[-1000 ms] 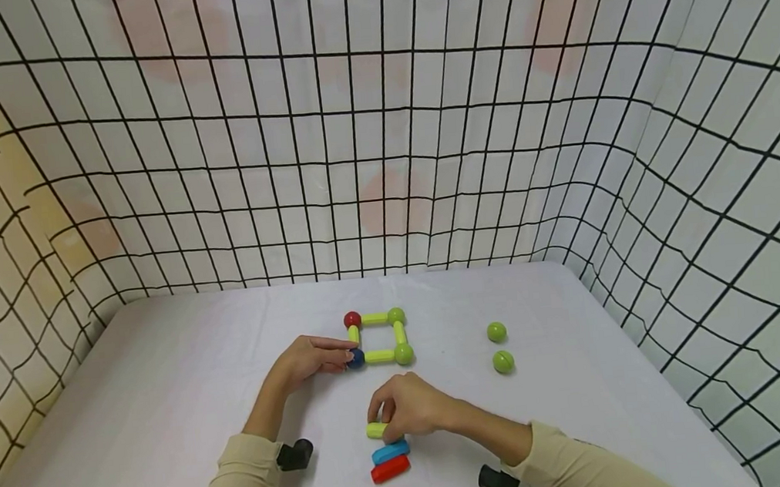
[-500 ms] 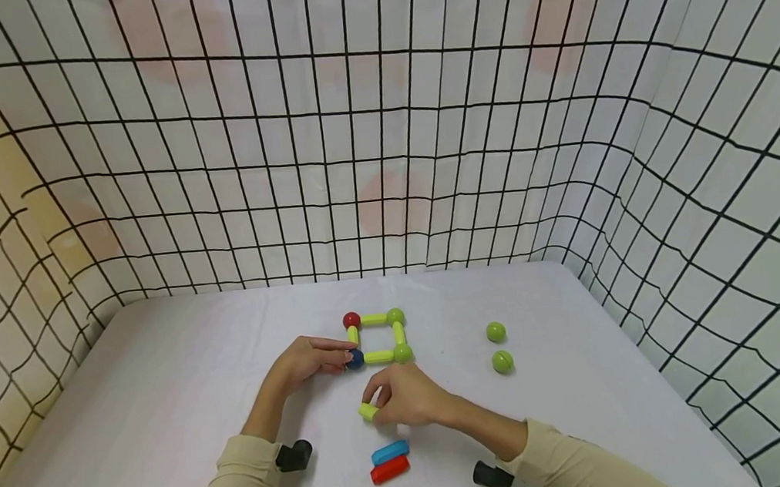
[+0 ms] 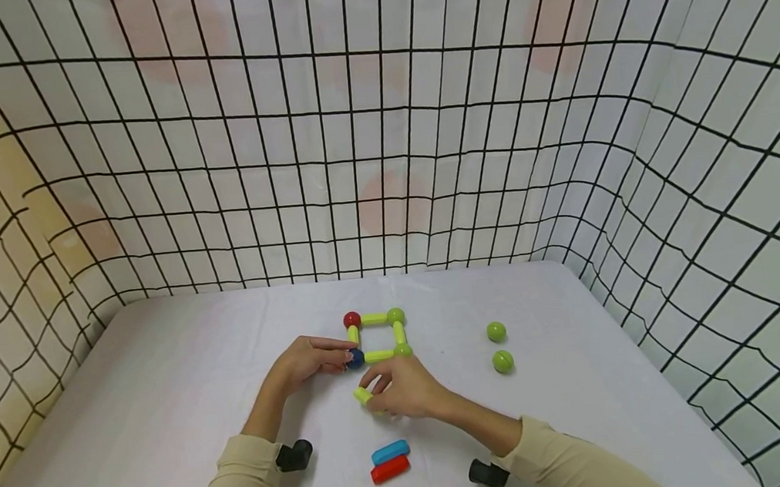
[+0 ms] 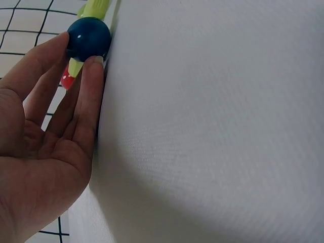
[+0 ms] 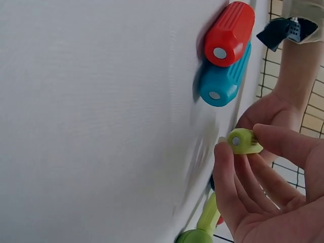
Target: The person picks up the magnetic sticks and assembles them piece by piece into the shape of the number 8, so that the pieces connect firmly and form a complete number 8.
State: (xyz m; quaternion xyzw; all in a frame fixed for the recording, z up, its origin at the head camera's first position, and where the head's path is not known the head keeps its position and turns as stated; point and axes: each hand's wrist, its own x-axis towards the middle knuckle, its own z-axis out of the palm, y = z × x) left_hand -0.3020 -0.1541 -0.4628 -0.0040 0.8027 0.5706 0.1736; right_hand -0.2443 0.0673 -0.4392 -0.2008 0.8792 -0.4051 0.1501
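My left hand [image 3: 314, 357] pinches a dark blue ball [image 4: 89, 38] between thumb and fingers. That ball forms the near left corner of a square of yellow-green rods and balls lying on the table. The square's far left corner is a red ball [image 3: 352, 320]; green balls, one of them the far right ball [image 3: 395, 316], form its right corners. Just in front of the square, my right hand [image 3: 403, 388] pinches a short yellow-green magnetic rod [image 5: 244, 141] between thumb and fingers. A round silvery magnet shows on the rod's end. The right hand partly covers the near right green ball [image 3: 402, 350].
A blue rod [image 3: 390, 451] and a red rod [image 3: 390, 470] lie side by side nearer the front. Two loose green balls, a far one [image 3: 497, 331] and a near one [image 3: 503, 361], sit at the right. Black netting [image 3: 355, 157] surrounds the white table [image 3: 166, 387].
My right hand has lifted the yellow-green rod from beside the blue rod and carried it forward towards the square, turning it. My left hand has stayed on the blue ball.
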